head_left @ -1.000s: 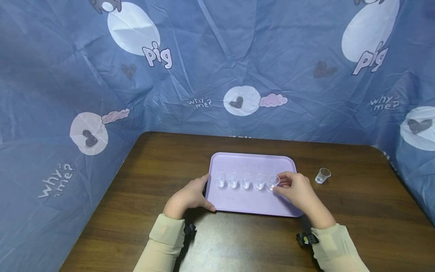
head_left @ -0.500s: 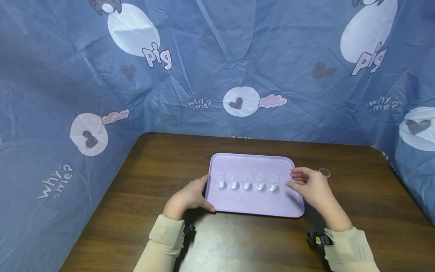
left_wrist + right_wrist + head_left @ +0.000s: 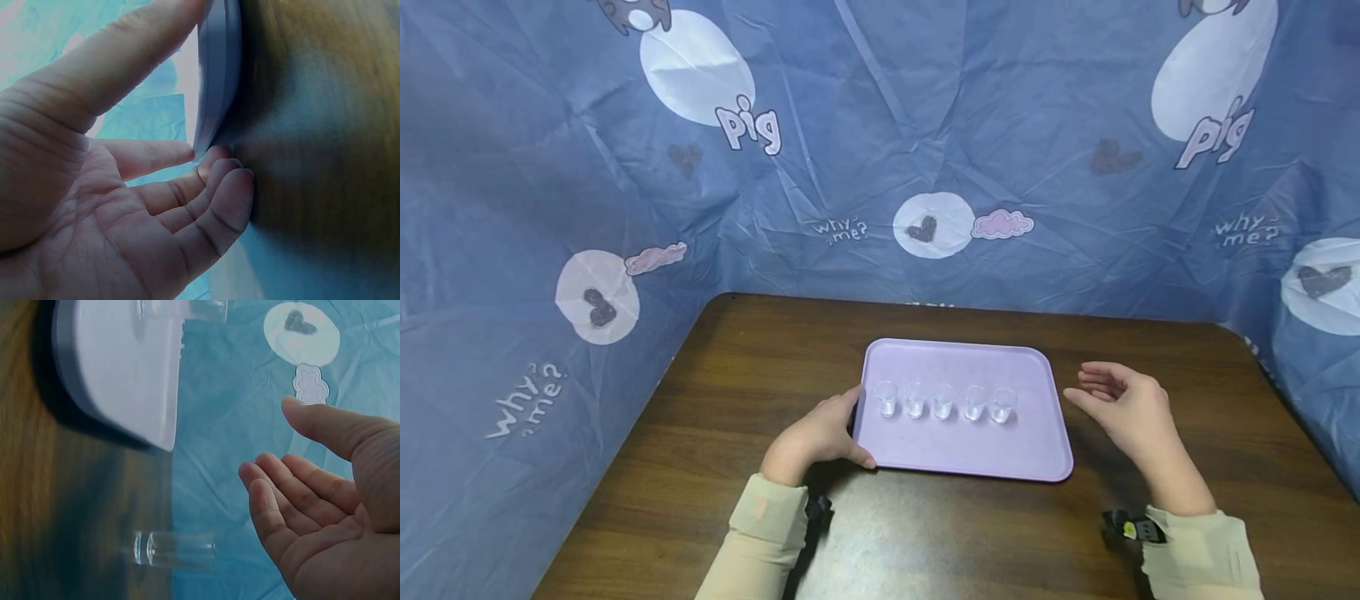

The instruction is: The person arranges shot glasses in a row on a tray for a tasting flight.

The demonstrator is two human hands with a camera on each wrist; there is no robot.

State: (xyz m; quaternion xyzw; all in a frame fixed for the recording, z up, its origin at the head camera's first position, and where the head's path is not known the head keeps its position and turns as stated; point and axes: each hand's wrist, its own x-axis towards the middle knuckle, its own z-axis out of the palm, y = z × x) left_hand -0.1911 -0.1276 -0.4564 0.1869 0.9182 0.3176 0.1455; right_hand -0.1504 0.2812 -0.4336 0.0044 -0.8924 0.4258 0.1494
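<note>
Several small clear plastic cups stand in a row across a lilac tray point(image 3: 955, 450); the rightmost cup point(image 3: 1002, 406) is nearest the right side. My left hand point(image 3: 822, 429) rests against the tray's left side, thumb by the front left corner and fingers along the edge. In the left wrist view the thumb touches the tray's rim point(image 3: 220, 69) and the other fingers are relaxed. My right hand point(image 3: 1131, 408) hovers right of the tray with fingers loosely bent, holding nothing. It hides another clear cup point(image 3: 175, 550) in the head view; the right wrist view shows that cup upright on the table.
A brown wooden table point(image 3: 760, 350) with rounded far corners bears the tray. Blue printed cloth point(image 3: 820, 150) hangs behind the table and along both sides. Each wrist carries a small black camera, the right one point(image 3: 1131, 527) beside the cuff.
My right hand has let go of the rightmost cup on the tray and moved right, past the tray's edge, in front of the separate cup. My left hand has stayed in place.
</note>
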